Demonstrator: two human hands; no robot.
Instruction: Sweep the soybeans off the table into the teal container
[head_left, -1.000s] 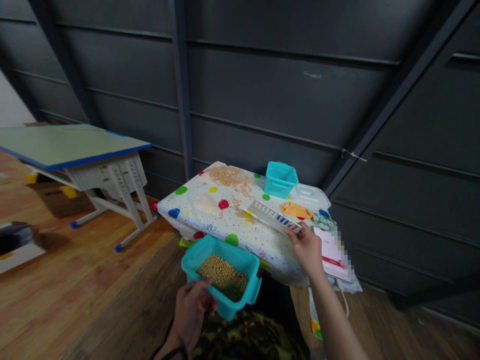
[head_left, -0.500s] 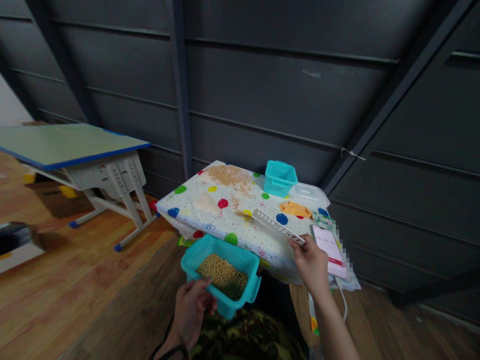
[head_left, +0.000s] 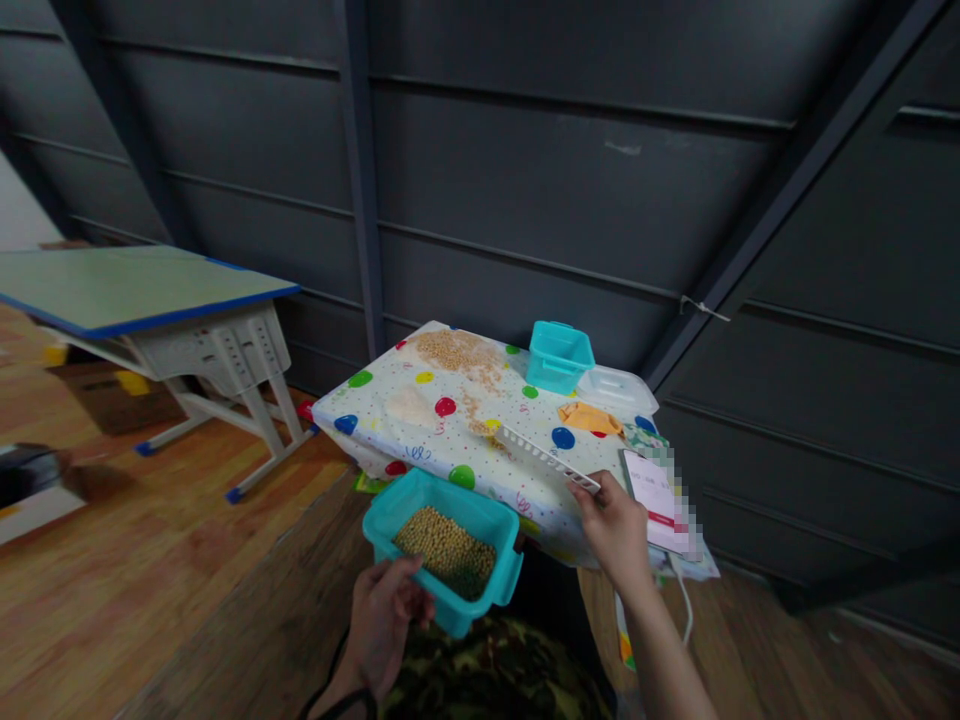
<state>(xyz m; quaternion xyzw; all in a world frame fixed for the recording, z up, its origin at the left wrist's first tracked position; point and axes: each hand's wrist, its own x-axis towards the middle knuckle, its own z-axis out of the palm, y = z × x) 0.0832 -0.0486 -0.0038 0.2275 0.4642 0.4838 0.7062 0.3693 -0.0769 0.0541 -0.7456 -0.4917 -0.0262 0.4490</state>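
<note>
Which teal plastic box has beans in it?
The teal plastic box held by the left hand, at the table's near edge; the other teal box stands far back on it.

Teal tub (head_left: pixel 450 548) of tan beans (head_left: pixel 446 551), white tablecloth (head_left: pixel 420 420) with coloured dots, white ruler (head_left: pixel 547 458)

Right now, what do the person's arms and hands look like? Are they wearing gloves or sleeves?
No gloves: the left hand and the right hand are both bare. The right forearm shows no sleeve along its visible length. A dark band circles the left wrist. Camouflage-patterned clothing shows between the arms at the bottom of the view.
</note>
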